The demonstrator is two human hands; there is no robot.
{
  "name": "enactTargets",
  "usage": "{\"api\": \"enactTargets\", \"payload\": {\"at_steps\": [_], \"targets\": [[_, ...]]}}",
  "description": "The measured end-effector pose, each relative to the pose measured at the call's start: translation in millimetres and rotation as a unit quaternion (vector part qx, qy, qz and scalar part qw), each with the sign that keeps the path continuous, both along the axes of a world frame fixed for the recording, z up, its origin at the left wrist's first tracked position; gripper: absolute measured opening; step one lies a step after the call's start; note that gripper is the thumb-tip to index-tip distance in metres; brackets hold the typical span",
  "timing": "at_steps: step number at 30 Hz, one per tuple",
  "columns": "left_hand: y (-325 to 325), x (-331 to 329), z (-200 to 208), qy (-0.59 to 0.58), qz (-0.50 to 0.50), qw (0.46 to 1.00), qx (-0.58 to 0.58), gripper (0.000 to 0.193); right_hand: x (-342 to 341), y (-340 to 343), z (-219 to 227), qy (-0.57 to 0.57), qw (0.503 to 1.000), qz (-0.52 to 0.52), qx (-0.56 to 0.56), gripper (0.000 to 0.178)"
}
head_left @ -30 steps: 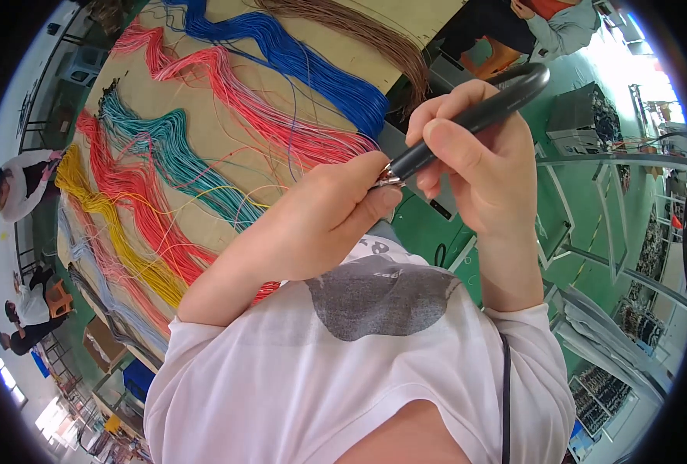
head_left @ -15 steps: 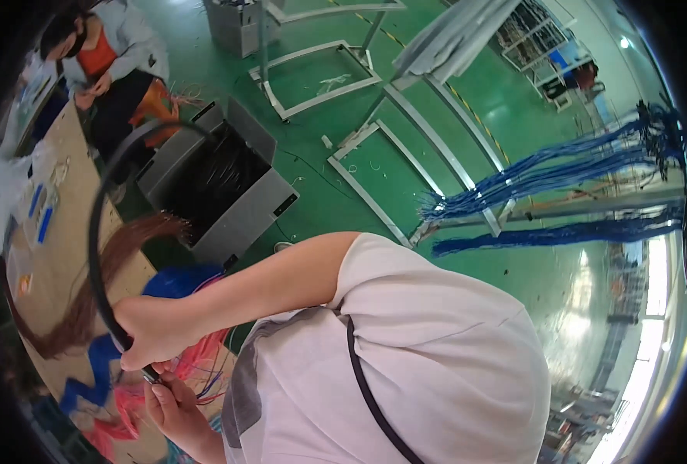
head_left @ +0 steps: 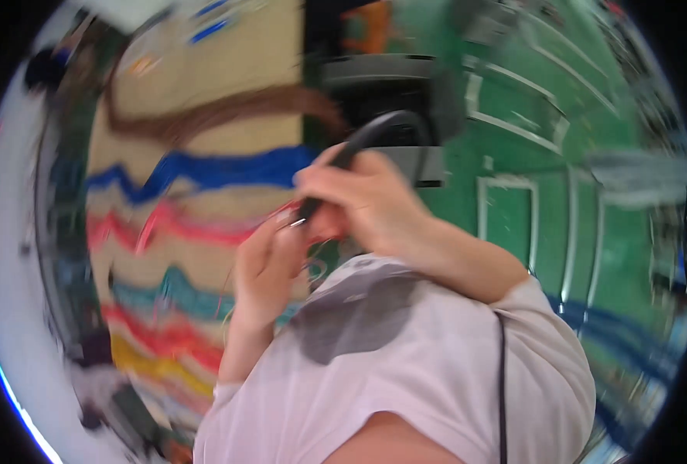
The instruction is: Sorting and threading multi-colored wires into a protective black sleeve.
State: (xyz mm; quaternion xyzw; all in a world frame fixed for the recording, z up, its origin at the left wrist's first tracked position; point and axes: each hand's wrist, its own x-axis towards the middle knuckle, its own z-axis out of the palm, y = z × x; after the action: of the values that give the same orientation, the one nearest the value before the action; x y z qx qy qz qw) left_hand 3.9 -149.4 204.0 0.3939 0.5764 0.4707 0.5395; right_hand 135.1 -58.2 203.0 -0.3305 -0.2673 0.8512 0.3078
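Observation:
My right hand (head_left: 378,193) is closed around a thick black cable (head_left: 393,120). From that grip the cable arches up and over to the right, then hangs down beside my wrist. Its lower end, with a small shiny metal tip (head_left: 298,222), sits at the fingers of my left hand (head_left: 264,267), which are pinched around it. Motion blur hides the details of the tip. Just left of my hands, a bundle of pink wires (head_left: 227,230) and a bundle of blue wires (head_left: 235,168) lie across the wooden table (head_left: 204,255).
Brown (head_left: 235,110), teal (head_left: 204,294), red (head_left: 165,334) and yellow (head_left: 158,361) wire bundles lie along the table. A grey bin (head_left: 382,68) with a black lining stands beyond my right hand. Metal frames (head_left: 513,182) stand on the green floor, with blue wires (head_left: 622,329) at right.
My view has swung left, so the table and its wire rows now fill the left half. Both hands still hold the black cable, now in front of my body.

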Motion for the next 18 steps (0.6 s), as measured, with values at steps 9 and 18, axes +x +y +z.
{"api": "enactTargets", "payload": {"at_steps": [9,18], "targets": [[-14,2,6,0.041,0.113,0.993,0.022,0.016,-15,-8,-4,0.035,0.998,0.052,0.018,0.013],[-15,8,-14,0.154,0.178,0.966,0.106,0.012,-24,-23,-4,0.005,0.981,-0.025,0.192,0.013]]}}
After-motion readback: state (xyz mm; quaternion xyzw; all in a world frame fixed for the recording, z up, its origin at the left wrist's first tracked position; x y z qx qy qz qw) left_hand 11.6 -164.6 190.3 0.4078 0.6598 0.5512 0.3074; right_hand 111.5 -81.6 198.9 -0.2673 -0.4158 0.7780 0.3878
